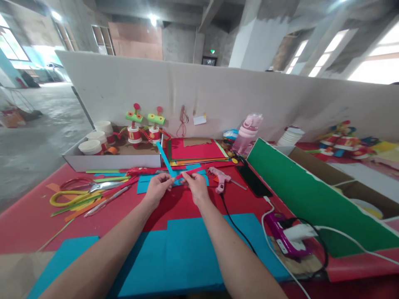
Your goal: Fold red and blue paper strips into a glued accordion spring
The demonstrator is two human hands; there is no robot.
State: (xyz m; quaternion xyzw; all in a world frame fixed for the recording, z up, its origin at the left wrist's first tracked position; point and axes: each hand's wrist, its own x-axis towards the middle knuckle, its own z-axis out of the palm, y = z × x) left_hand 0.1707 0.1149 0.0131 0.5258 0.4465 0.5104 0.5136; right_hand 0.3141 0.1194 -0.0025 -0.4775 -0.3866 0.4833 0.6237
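Observation:
My left hand [157, 190] pinches the crossing ends of a blue paper strip [165, 159] and a red paper strip [197, 170]. The blue one points up and away; the red one runs off to the right. With closed fingertips, my right hand [197, 189] grips the red strip close to that crossing. Blue paper pieces [144, 186] lie beneath the hands. Just right of my right hand rests a pink glue gun [221, 179]. On the left, scissors [73, 197] with yellow and red handles lie among colored paper strips and a pen [107, 201].
A white box [115, 162] holds paper cups and two cup figures [134, 133]. Colored sheets [196, 150], a pink bottle [247, 135] and a phone [254, 181] lie beyond. A green-sided box [311, 199] and a purple power strip [286, 236] with cables occupy the right.

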